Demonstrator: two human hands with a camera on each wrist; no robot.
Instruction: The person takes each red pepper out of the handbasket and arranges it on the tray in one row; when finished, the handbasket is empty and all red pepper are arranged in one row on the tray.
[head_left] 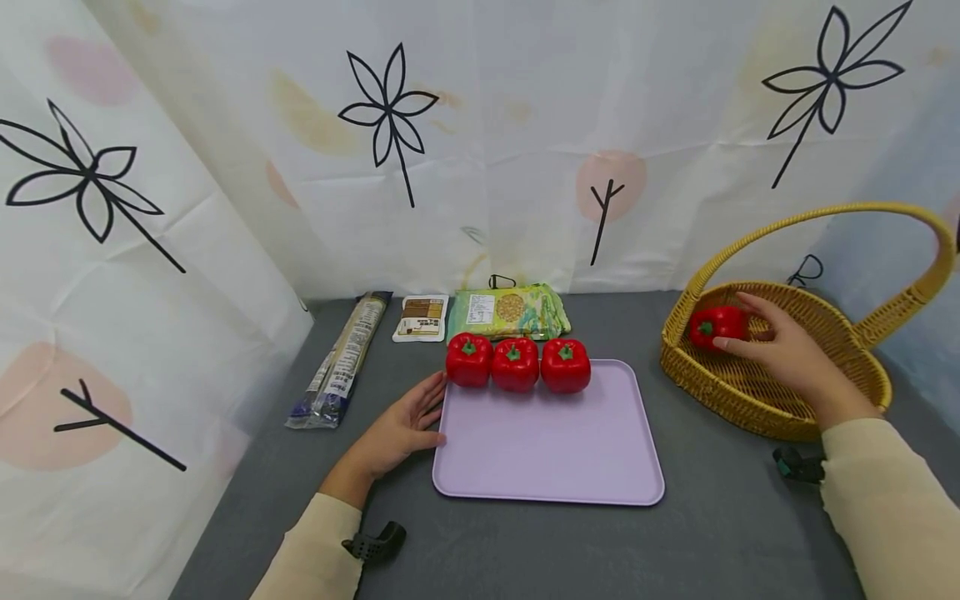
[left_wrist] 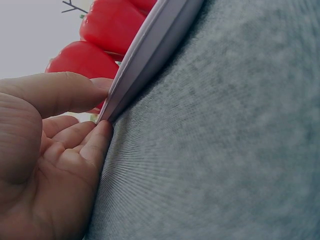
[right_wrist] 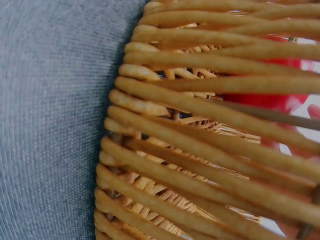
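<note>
A lilac tray [head_left: 551, 458] lies on the dark table, with three red bell peppers [head_left: 515, 367] in a row along its far edge. My left hand [head_left: 390, 429] touches the tray's left rim with its fingers and thumb stretched out; the left wrist view shows the thumb tip [left_wrist: 102, 86] and fingertips at that rim. Inside the wicker basket [head_left: 738, 408], my right hand [head_left: 787, 354] holds another red bell pepper [head_left: 708, 327] between thumb and fingers. The right wrist view shows this pepper [right_wrist: 270, 95] only through the woven wall, and most of the hand is hidden there.
Behind the tray are a green packet [head_left: 513, 310] and a small brown-and-white packet [head_left: 421, 318]. A long clear packet [head_left: 341, 362] lies left of them. The basket's tall handle [head_left: 817, 212] arches over its opening. A patterned cloth [head_left: 487, 167] hangs behind the table.
</note>
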